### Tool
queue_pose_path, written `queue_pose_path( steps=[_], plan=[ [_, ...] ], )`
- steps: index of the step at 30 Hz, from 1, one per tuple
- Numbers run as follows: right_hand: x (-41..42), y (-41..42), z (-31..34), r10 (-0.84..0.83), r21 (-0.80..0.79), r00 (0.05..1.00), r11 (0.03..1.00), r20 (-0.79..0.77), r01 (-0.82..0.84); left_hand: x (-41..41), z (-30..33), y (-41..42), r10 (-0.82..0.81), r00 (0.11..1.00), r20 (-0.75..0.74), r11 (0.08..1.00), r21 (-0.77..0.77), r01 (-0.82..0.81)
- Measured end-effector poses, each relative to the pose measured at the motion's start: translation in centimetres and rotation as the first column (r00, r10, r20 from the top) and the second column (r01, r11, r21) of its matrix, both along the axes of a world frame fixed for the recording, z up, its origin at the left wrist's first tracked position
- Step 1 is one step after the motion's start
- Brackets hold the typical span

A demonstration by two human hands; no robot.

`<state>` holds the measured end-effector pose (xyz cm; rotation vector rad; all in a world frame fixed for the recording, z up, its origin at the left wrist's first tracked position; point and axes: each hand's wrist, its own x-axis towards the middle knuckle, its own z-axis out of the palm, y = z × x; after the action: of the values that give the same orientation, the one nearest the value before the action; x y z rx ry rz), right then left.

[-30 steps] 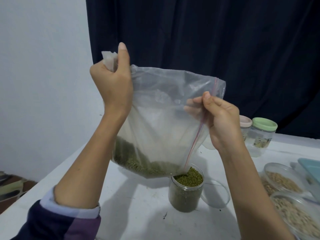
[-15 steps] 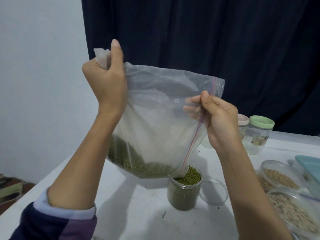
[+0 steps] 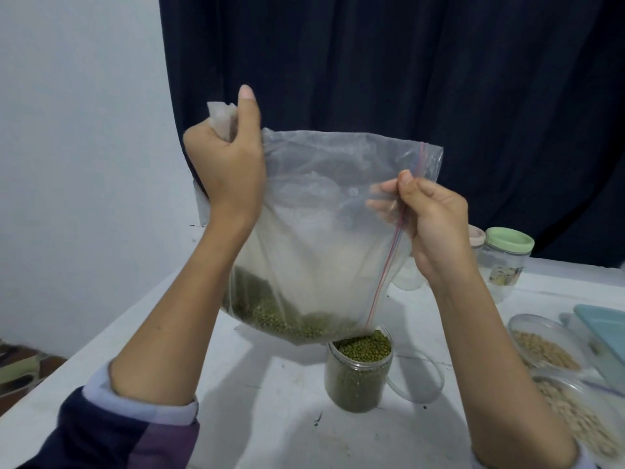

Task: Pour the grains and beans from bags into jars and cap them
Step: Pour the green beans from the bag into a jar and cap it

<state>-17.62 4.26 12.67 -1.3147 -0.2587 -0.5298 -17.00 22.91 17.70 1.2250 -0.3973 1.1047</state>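
Clear plastic is hanging between the two hands over the white table [image 3: 270, 418]. On the left, the left hand [image 3: 226, 164] is gripping the bunched corner of the zip bag [image 3: 321, 231] in a closed fist, with the thumb pointing up. Green beans [image 3: 287, 319] are lying in the low part of the bag. Its lowest corner is sitting just over the open jar [image 3: 358, 377], which is full of green beans to the rim. Further right, the right hand [image 3: 436, 225] is pinching the bag's red zip edge with curled fingers. A clear lid [image 3: 419, 377] is lying beside the jar. Far right, a green-capped jar [image 3: 505, 262] is standing, and near it two open jars of pale grains [image 3: 541, 346] are standing too.
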Motion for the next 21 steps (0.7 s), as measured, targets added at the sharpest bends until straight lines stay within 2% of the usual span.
queue_pose_path(
  steps=[21],
  plan=[
    [1.4,1.2,-0.4,-0.001,0.017,1.0,1.0,-0.005,0.001,1.2,0.5,0.6,0.067,0.998,0.019,0.997,-0.026,-0.067]
  ],
)
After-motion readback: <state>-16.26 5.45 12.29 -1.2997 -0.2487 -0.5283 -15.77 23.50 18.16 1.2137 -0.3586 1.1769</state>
